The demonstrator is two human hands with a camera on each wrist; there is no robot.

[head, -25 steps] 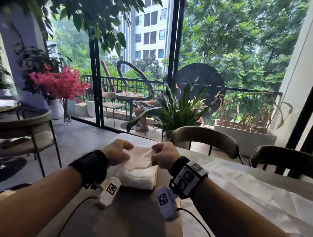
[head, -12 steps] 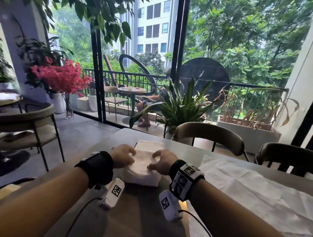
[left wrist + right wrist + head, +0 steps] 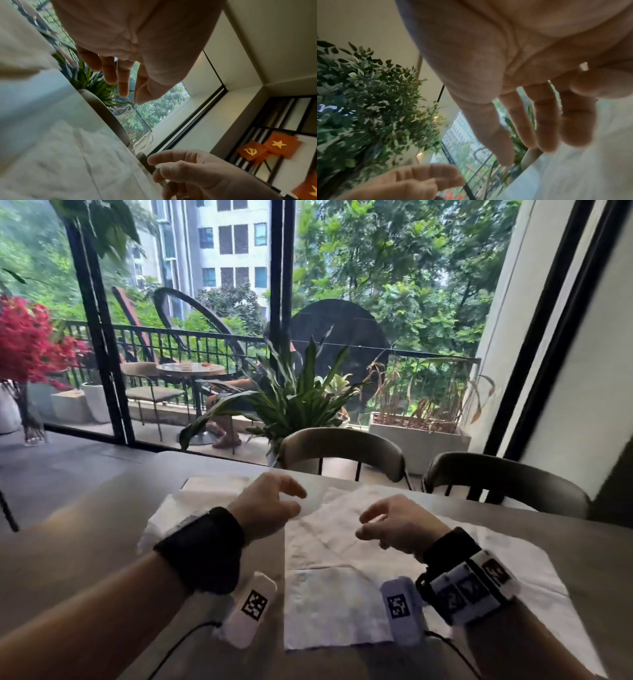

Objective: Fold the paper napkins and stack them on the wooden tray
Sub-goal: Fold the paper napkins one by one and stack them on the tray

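A white unfolded napkin (image 3: 339, 539) lies spread flat on the grey table (image 3: 85, 542), with a second sheet (image 3: 335, 607) overlapping its near edge. My left hand (image 3: 291, 501) hovers over its far left corner, fingers loosely curled and holding nothing. My right hand (image 3: 368, 525) hovers over its right part, also empty. The stack of folded napkins (image 3: 178, 505) sits to the left, partly behind my left wrist. I cannot make out the wooden tray. The left wrist view shows straight fingers (image 3: 123, 83) above the napkin (image 3: 60, 155). In the right wrist view the fingers (image 3: 544, 128) are spread.
More unfolded napkins (image 3: 513, 570) cover the table to the right. Two dark chairs (image 3: 342, 450) (image 3: 503, 477) stand at the far edge. A potted plant (image 3: 298, 402) and the glass wall lie beyond. A person sits out on the balcony.
Both hands let go of the folded napkin on the stack. They moved right, over the spread napkin. The view has swung right and closer.
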